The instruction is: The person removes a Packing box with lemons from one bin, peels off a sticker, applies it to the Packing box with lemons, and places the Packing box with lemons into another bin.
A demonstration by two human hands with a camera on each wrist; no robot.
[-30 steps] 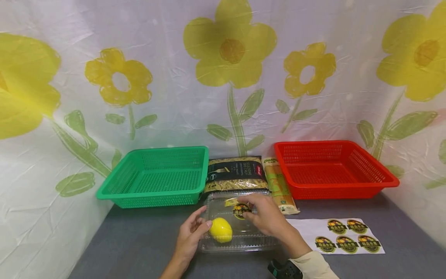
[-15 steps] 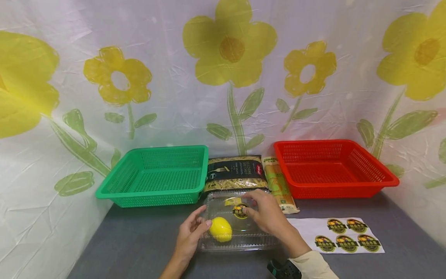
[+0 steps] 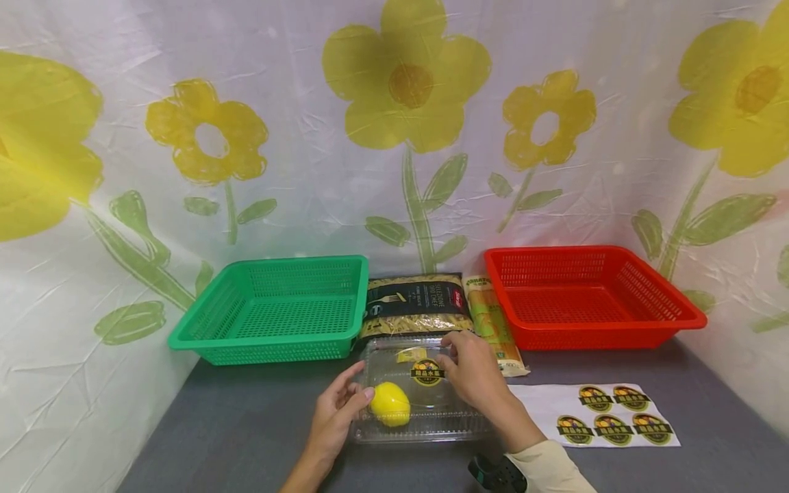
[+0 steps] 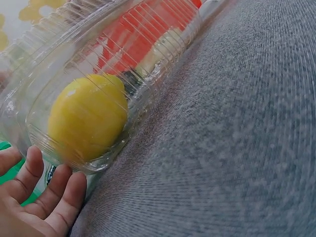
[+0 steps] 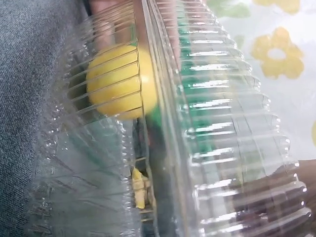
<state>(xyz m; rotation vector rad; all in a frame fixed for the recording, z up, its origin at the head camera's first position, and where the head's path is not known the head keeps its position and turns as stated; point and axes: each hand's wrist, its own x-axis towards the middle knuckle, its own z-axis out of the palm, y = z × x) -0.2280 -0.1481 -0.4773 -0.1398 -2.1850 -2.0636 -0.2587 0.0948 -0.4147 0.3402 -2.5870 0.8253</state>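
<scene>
A transparent plastic clamshell box [image 3: 431, 435] lies closed on the table, with a yellow lemon [image 3: 390, 404] in its left part. On the lid is a round black-and-gold label [image 3: 427, 373], and a small yellow patch [image 3: 411, 355] shows just behind it. My left hand [image 3: 333, 418] rests its fingertips and thumb against the box's left side. Those fingers [image 4: 59, 190] touch the box end beside the lemon in the left wrist view. Over the right part of the lid, my right hand [image 3: 473, 366] has loosely bent fingers beside the label and holds nothing.
A green basket [image 3: 271, 352] stands back left, a red basket [image 3: 592, 335] back right. Between them lie a pasta bag [image 3: 419, 305] and a green-yellow packet [image 3: 490, 322]. A white sheet [image 3: 545, 404] with several similar labels lies right of the box.
My right hand has lifted off the label and shifted slightly right, leaving it uncovered on the lid. The left hand and the box stay in place.
</scene>
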